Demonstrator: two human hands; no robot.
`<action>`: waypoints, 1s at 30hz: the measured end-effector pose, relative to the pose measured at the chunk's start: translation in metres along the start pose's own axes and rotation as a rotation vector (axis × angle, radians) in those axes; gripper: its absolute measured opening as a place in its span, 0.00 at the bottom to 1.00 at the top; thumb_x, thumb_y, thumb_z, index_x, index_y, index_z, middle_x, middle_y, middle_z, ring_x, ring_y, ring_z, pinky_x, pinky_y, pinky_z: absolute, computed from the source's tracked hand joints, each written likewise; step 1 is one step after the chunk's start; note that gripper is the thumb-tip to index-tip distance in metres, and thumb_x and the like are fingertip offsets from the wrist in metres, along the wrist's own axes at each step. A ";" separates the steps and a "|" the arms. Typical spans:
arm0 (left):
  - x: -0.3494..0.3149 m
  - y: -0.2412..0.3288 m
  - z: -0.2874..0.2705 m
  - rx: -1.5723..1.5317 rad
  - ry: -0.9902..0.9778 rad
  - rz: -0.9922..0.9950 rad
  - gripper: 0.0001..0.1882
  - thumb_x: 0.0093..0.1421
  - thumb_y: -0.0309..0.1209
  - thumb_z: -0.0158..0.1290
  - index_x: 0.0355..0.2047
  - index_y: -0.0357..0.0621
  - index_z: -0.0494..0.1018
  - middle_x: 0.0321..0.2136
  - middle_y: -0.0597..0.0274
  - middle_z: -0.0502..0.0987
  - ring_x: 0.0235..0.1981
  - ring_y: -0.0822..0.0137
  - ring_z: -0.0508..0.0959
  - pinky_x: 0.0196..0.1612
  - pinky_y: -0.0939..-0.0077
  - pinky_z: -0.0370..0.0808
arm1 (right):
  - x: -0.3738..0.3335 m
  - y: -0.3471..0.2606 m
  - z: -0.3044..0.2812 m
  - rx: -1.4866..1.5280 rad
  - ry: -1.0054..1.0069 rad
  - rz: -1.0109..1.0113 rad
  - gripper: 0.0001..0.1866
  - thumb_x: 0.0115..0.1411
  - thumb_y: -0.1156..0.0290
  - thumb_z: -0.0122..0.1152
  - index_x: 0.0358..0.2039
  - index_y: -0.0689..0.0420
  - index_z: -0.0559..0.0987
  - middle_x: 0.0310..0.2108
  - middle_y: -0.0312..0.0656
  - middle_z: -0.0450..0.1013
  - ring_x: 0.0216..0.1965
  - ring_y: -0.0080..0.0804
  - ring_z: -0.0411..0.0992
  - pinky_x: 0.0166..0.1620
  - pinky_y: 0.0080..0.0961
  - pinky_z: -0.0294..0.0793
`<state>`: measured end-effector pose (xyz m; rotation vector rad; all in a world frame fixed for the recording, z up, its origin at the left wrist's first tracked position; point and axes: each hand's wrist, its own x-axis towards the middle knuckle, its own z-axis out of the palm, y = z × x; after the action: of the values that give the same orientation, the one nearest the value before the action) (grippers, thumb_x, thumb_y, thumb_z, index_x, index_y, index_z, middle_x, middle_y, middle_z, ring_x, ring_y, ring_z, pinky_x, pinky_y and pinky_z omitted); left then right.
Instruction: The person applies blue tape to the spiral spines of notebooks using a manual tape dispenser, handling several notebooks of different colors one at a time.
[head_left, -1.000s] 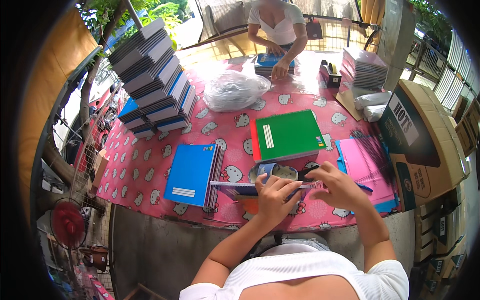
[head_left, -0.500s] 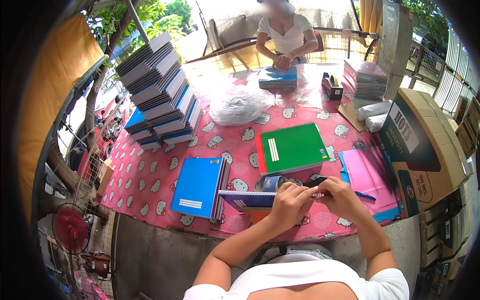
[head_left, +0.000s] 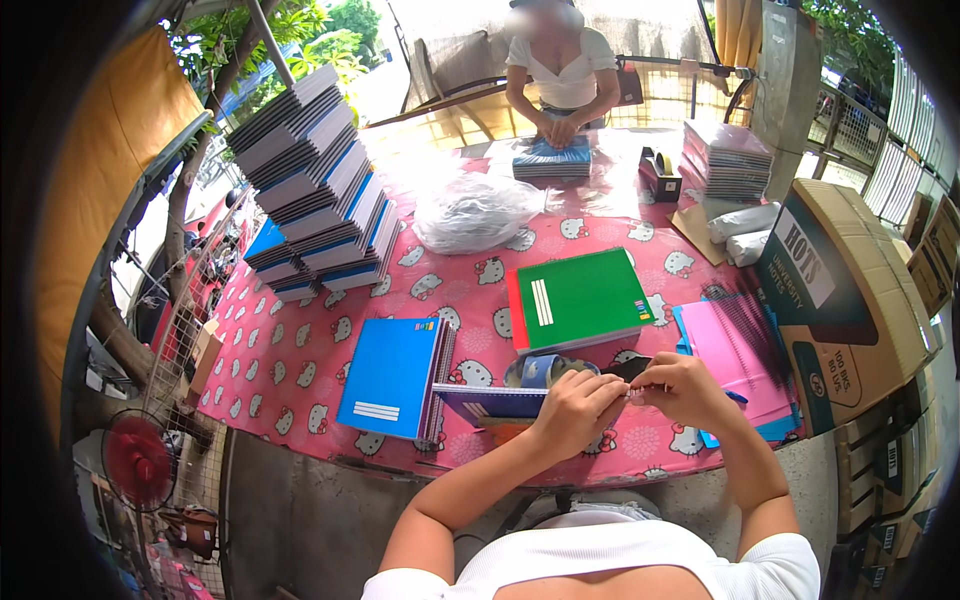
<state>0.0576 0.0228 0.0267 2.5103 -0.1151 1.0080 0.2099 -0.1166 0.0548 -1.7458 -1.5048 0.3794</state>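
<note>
My left hand (head_left: 578, 410) and my right hand (head_left: 682, 387) meet at the table's near edge, fingertips pinching a small strip between them; what it is I cannot tell. Under my left hand lies a stack of notebooks (head_left: 490, 403) with a blue edge showing. A roll of tape (head_left: 543, 369) sits just beyond my fingers. A blue spiral notebook stack (head_left: 390, 377) lies to the left, a green notebook (head_left: 582, 297) on a red one beyond, and pink notebooks (head_left: 741, 353) to the right.
A tall leaning pile of notebooks (head_left: 310, 180) stands at the far left on the pink patterned tablecloth (head_left: 300, 345). A clear plastic bag (head_left: 475, 212) lies mid-table. Across the table a person handles a blue bundle (head_left: 552, 158). Cardboard boxes (head_left: 850, 290) line the right; a red fan (head_left: 138, 460) stands lower left.
My hands have stayed together at the near edge, working the small strip. The view has shifted slightly. The person opposite has moved their hands onto the blue bundle.
</note>
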 end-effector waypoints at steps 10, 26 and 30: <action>0.003 -0.002 -0.001 -0.062 -0.014 -0.050 0.09 0.50 0.26 0.60 0.32 0.40 0.75 0.29 0.58 0.78 0.29 0.62 0.77 0.32 0.69 0.70 | 0.001 -0.003 -0.001 -0.043 -0.009 -0.020 0.05 0.49 0.73 0.67 0.27 0.59 0.81 0.25 0.43 0.72 0.26 0.42 0.72 0.30 0.32 0.71; 0.000 -0.003 0.007 0.016 0.117 -0.014 0.13 0.46 0.25 0.64 0.34 0.41 0.76 0.34 0.59 0.80 0.31 0.61 0.78 0.35 0.70 0.73 | 0.000 0.018 -0.004 0.016 0.003 -0.091 0.05 0.51 0.76 0.64 0.29 0.62 0.78 0.25 0.49 0.75 0.28 0.46 0.75 0.31 0.33 0.73; -0.001 -0.005 0.007 0.006 0.094 -0.068 0.12 0.46 0.25 0.64 0.33 0.41 0.77 0.33 0.59 0.80 0.31 0.63 0.79 0.33 0.70 0.70 | 0.001 0.015 -0.004 -0.039 0.008 -0.116 0.05 0.53 0.74 0.62 0.29 0.62 0.78 0.25 0.47 0.75 0.28 0.46 0.74 0.32 0.33 0.72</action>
<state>0.0628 0.0246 0.0194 2.4497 0.0012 1.0979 0.2235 -0.1167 0.0471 -1.6787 -1.6093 0.2849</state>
